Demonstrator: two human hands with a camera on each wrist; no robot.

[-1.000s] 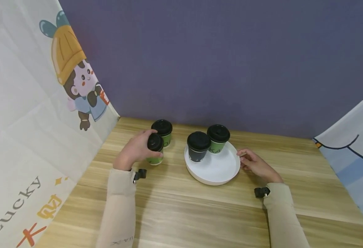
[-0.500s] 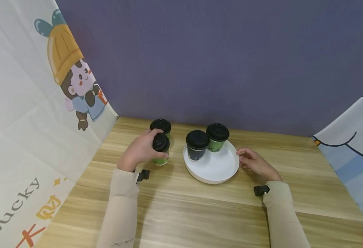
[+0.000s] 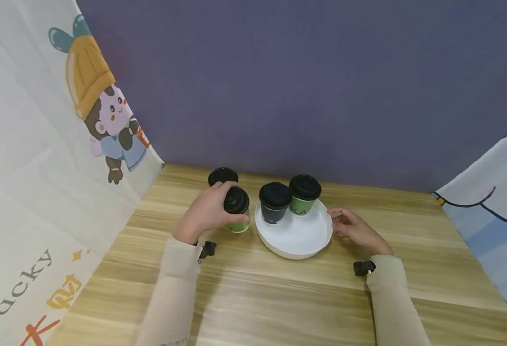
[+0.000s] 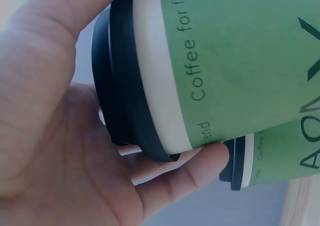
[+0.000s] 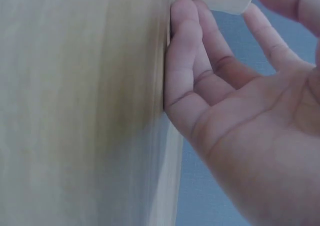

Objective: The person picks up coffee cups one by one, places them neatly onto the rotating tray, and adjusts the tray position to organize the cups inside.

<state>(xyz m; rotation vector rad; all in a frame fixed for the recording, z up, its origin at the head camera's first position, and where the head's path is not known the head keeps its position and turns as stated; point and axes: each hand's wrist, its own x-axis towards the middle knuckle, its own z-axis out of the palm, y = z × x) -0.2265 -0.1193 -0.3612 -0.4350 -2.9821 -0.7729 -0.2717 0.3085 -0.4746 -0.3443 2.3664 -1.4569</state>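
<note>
In the head view my left hand [image 3: 208,211] grips a green paper coffee cup [image 3: 239,226] with a black lid, thumb on the near side and fingers on the far side. The left wrist view shows its lid [image 4: 117,75] against the palm. Behind that cup stands a similar black-lidded cup [image 3: 222,176], partly hidden by the hand. A round white tray [image 3: 294,253] carries a dark grey cup [image 3: 274,215] and a green cup [image 3: 302,205], both lidded and upright. At the tray's right rim, my right hand [image 3: 357,230] holds the edge with bent fingers.
The wooden table [image 3: 297,302] runs back to a purple-grey wall [image 3: 305,86]. A white printed cloth [image 3: 32,158] hangs at the left, and a blue and white one [image 3: 491,221] at the right. A small black camera sits on each wrist.
My left hand has moved right with its green cup, closer to the tray, and now covers more of the cup behind. The right hand and tray stay nearly in place.
</note>
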